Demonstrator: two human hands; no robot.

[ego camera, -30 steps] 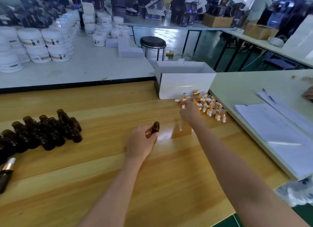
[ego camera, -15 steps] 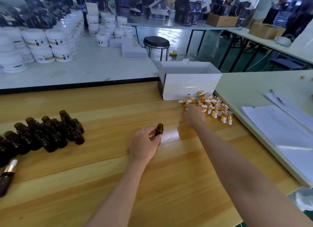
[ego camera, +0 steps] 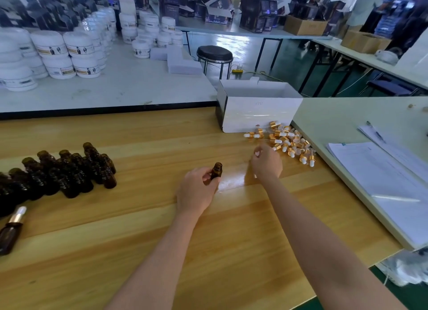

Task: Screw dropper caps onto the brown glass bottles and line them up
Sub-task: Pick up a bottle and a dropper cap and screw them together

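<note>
Gripping one uncapped brown bottle [ego camera: 217, 171] in the left hand [ego camera: 196, 190], fingers and thumb curled round its body. Standing it upright on the wooden table [ego camera: 139, 240], near the middle, mouth open to the air.

Holding the right hand [ego camera: 266, 164] just right of that bottle, apart from it, fingers curled in. Pinching what looks like one dropper cap [ego camera: 257, 153] – only a white bulb at the fingertips, blurred.

Beyond the right hand: one loose pile of dropper caps [ego camera: 286, 140], gold collars and white bulbs, roughly two dozen, too tangled for an exact count. Lying against the front of one white box [ego camera: 259, 110].

Over at the left: one cluster of uncapped bottles [ego camera: 69, 171], upright and touching, in slanted rows – more than a dozen, too dark and close-packed to number exactly, and cut off by the left edge. Nearer, at the lower left, lying on its side and apart from the cluster: one capped bottle [ego camera: 10, 231] with a metallic cap.

On the paler table to the right: a spread of sheets of paper [ego camera: 382, 182] and one pen [ego camera: 375, 133]. Further back: many white jars [ego camera: 69, 52], stacked, and one black stool [ego camera: 214, 55].
</note>
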